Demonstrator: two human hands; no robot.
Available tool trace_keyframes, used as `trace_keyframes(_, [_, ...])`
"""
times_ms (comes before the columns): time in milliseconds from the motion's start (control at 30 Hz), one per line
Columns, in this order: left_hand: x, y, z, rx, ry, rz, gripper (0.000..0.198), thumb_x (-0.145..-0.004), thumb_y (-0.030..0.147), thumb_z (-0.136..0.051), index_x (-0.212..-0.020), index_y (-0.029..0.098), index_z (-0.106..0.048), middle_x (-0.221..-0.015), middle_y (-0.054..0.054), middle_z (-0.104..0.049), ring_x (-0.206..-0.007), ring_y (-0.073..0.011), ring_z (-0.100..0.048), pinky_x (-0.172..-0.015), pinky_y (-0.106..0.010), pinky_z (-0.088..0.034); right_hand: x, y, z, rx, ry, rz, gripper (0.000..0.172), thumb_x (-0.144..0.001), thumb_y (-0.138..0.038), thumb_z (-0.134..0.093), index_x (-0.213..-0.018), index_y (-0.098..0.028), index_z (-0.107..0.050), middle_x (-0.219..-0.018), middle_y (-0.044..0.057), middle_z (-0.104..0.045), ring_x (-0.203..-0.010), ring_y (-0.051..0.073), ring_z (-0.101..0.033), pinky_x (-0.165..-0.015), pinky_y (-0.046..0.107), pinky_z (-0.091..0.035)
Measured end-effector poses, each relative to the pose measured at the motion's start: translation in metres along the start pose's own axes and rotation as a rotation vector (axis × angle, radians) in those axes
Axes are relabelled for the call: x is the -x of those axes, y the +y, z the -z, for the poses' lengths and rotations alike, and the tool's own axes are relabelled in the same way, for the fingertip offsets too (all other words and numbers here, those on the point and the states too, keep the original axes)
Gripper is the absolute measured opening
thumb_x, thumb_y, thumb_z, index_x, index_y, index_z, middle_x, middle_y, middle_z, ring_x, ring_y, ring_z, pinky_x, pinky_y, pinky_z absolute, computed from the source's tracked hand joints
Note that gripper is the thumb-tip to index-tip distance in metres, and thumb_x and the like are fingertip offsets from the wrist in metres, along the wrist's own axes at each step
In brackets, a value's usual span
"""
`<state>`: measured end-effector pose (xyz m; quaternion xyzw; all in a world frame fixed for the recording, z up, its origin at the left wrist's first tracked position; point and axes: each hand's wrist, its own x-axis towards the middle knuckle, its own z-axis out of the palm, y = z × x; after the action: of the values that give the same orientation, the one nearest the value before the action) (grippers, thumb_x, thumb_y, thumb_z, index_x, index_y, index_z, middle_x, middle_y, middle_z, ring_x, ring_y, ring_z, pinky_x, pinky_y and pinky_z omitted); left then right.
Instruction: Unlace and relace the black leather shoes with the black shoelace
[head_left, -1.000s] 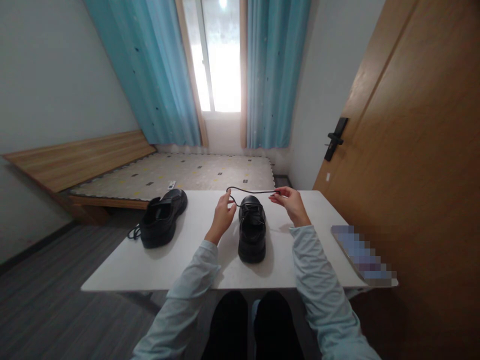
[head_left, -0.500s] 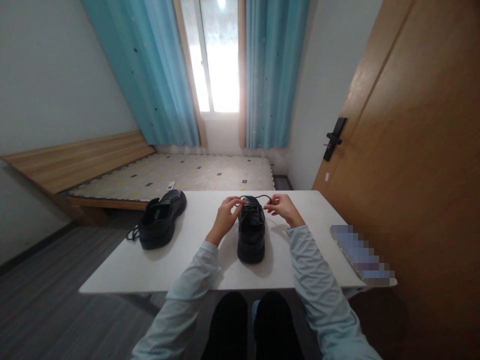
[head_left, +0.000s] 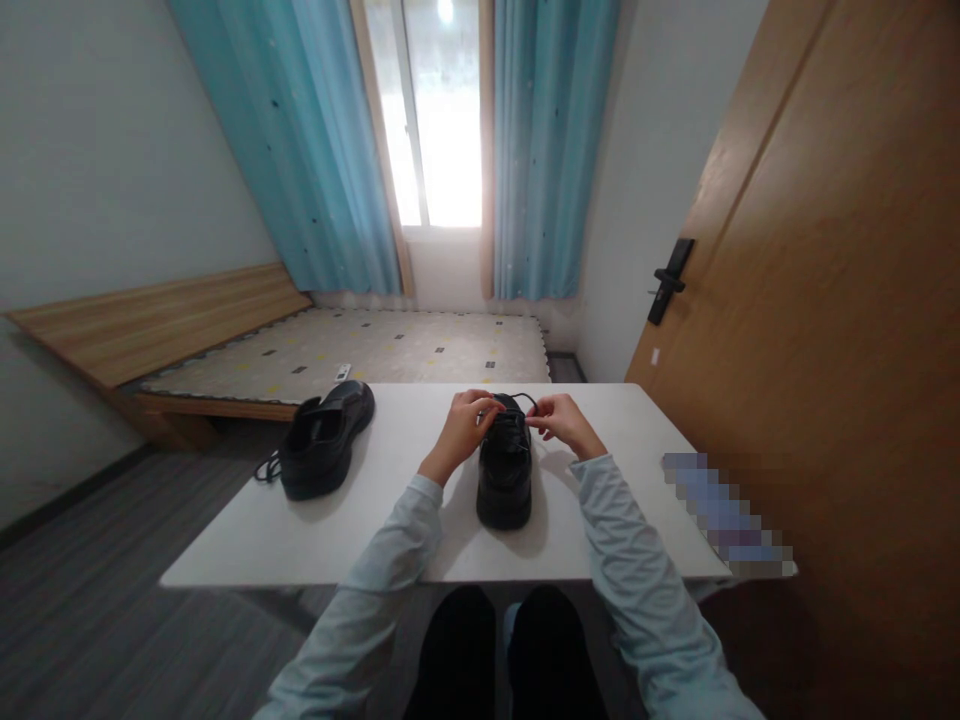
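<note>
A black lace-up shoe (head_left: pixel 504 490) stands upright on the white table (head_left: pixel 420 540) in front of me, its heel toward me. My left hand (head_left: pixel 466 425) reaches over the shoe's front from the left, fingers pinched at the lacing on a shoelace. On the other side my right hand (head_left: pixel 561 422) pinches a black shoelace (head_left: pixel 529 400) that loops up beside the toe. Farther left lies a second black shoe (head_left: pixel 322 445), its toe pointing away and a loose lace hanging near the table's left edge.
A pixelated flat item (head_left: pixel 724 510) lies along the table's right edge. Beyond the table is a bed (head_left: pixel 405 340) with a small white object (head_left: pixel 343 372) on it. A wooden door (head_left: pixel 832 250) stands close on the right.
My left hand has moved a little to the right, farther over the shoe's front. My right hand has shifted slightly inward, still pinching the lace. Both shoes stay in place.
</note>
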<state>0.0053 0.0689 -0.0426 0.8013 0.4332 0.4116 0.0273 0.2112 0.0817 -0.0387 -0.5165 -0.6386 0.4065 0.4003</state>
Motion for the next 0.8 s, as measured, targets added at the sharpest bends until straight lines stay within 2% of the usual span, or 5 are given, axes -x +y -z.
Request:
trace_keyframes(233, [-0.013,0.003,-0.003,-0.115,-0.066,-0.03,0.014,-0.085,0.024,-0.06,-0.082,0.025,-0.073,-0.1,-0.007,-0.064,-0.097,-0.0238,-0.051,-0.088,-0.041,-0.045,0.002,-0.003,0.001,0.116,-0.01,0.006,0.006,-0.06,-0.013,-0.075,-0.061,-0.012,-0.069,-0.047,-0.001,-0.059,-0.041,0.008,-0.055,-0.035,0.014,-0.042])
trace_keyframes(367, [-0.02,0.004,-0.001,-0.141,-0.125,-0.028,0.01,-0.082,0.024,-0.064,-0.082,0.025,-0.074,-0.098,-0.008,-0.064,-0.095,-0.0249,-0.051,-0.086,-0.04,-0.044,0.002,-0.006,0.001,0.17,0.02,0.029,0.006,-0.062,-0.01,-0.072,-0.058,-0.013,-0.069,-0.043,-0.003,-0.056,-0.037,0.007,-0.05,-0.034,0.014,-0.039])
trace_keyframes(500, [-0.026,0.003,0.001,-0.134,-0.13,-0.004,0.008,-0.079,0.024,-0.067,-0.08,0.024,-0.075,-0.095,-0.008,-0.065,-0.092,-0.025,-0.052,-0.085,-0.04,-0.043,0.003,-0.008,0.0,0.2,0.019,0.039,0.008,-0.065,-0.009,-0.067,-0.058,-0.013,-0.068,-0.044,-0.003,-0.056,-0.039,0.007,-0.051,-0.035,0.014,-0.041])
trace_keyframes(667, [-0.037,0.003,0.0,-0.127,-0.204,-0.015,0.004,-0.074,0.026,-0.071,-0.075,0.025,-0.076,-0.095,-0.008,-0.066,-0.092,-0.0264,-0.052,-0.08,-0.037,-0.043,0.004,-0.007,-0.001,0.134,0.019,0.045,0.006,-0.063,-0.008,-0.068,-0.061,-0.013,-0.065,-0.049,-0.002,-0.059,-0.042,0.008,-0.055,-0.036,0.015,-0.043])
trace_keyframes(800, [-0.044,0.0,-0.004,-0.129,-0.276,-0.054,0.004,-0.072,0.026,-0.073,-0.074,0.025,-0.076,-0.093,-0.007,-0.067,-0.092,-0.0248,-0.054,-0.079,-0.034,-0.043,0.003,-0.007,0.0,0.09,0.027,0.034,0.011,-0.061,-0.01,-0.072,-0.063,-0.013,-0.062,-0.048,-0.002,-0.059,-0.041,0.008,-0.054,-0.036,0.015,-0.042])
